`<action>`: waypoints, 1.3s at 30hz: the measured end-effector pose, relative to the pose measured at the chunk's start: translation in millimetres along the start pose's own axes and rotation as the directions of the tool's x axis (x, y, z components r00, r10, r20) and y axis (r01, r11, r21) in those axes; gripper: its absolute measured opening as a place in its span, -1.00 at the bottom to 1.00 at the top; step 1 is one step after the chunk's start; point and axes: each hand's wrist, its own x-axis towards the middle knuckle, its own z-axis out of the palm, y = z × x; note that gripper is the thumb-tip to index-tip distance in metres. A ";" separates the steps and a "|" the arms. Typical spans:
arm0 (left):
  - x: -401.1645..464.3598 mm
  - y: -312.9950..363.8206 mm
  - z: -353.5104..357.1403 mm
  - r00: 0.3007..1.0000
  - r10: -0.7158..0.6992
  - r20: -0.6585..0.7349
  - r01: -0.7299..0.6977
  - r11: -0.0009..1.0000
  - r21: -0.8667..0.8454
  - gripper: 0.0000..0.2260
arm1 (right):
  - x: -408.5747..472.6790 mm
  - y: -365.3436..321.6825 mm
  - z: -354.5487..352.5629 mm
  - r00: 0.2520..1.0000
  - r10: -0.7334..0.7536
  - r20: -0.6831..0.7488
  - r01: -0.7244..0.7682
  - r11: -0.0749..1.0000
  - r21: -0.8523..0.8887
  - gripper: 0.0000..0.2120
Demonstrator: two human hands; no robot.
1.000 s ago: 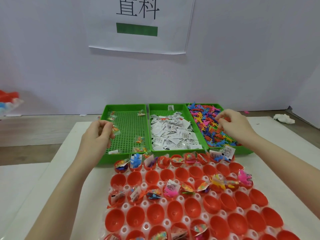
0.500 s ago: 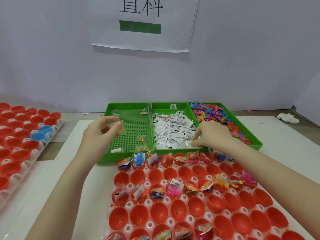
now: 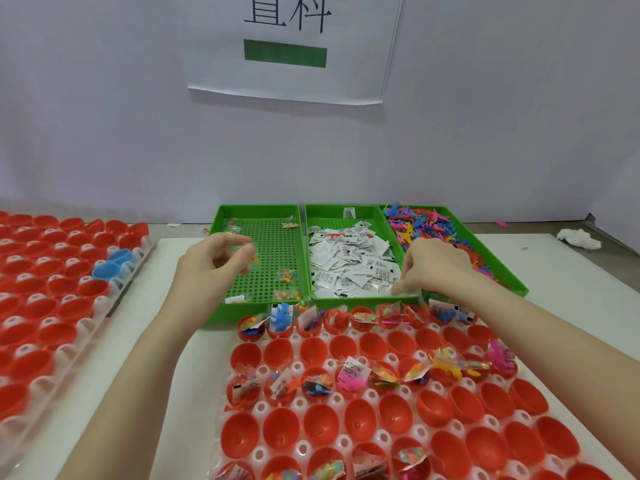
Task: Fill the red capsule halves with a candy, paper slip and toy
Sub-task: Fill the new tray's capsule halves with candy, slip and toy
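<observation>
Hands over the green trays, one on a candy packet, one at the paper slips.

Your left hand (image 3: 211,268) hovers over the left tray (image 3: 256,211), fingers curled, pinching a clear candy packet (image 3: 242,241) between thumb and forefinger. Your right hand (image 3: 433,268) reaches into the middle tray (image 3: 341,211), fingertips curled down onto the paper slips (image 3: 349,261) at its near right corner; whether it grips one, you cannot tell. Toys (image 3: 426,221) fill the right tray. Red capsule halves (image 3: 363,424) sit on the counter (image 3: 138,375) just before the trays, some filled. The wall sign (image 3: 294,46) reads "科", the first character cut off.
</observation>
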 end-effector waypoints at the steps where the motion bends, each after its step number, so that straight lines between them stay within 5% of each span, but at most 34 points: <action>1: 0.1 0.2 -0.3 1.000 0.003 -0.003 -0.003 1.000 0.002 -0.87 | -0.8 0.6 -1.6 1.000 -0.011 -0.029 0.013 0.996 0.083 -0.81; 6: 0.1 0.8 0.2 1.000 0.015 0.008 -0.015 1.000 0.002 -0.76 | -1.4 2.5 -6.2 0.979 -0.115 -0.166 0.181 0.866 0.466 -0.82; 17: 0.6 -1.1 2.5 1.000 0.002 0.018 -0.001 0.999 -0.040 -0.90 | -0.7 -0.2 -2.8 0.951 -0.102 -0.293 0.227 0.873 0.431 -0.67; 29: 0.0 1.9 5.5 1.000 0.000 0.029 0.001 1.000 -0.032 -0.91 | -1.0 1.1 -7.5 0.986 -0.069 -0.153 0.163 0.605 0.779 -0.99; 37: 0.6 1.9 6.6 1.000 -0.020 0.009 0.020 0.999 -0.026 -0.95 | 2.2 2.2 -10.2 0.995 0.099 -0.003 -0.026 0.287 0.957 -0.88; 39: 0.7 1.1 6.3 1.000 -0.020 0.001 0.020 1.000 -0.019 -0.93 | 3.0 3.7 -8.3 0.996 0.087 0.011 -0.041 0.344 0.938 -0.85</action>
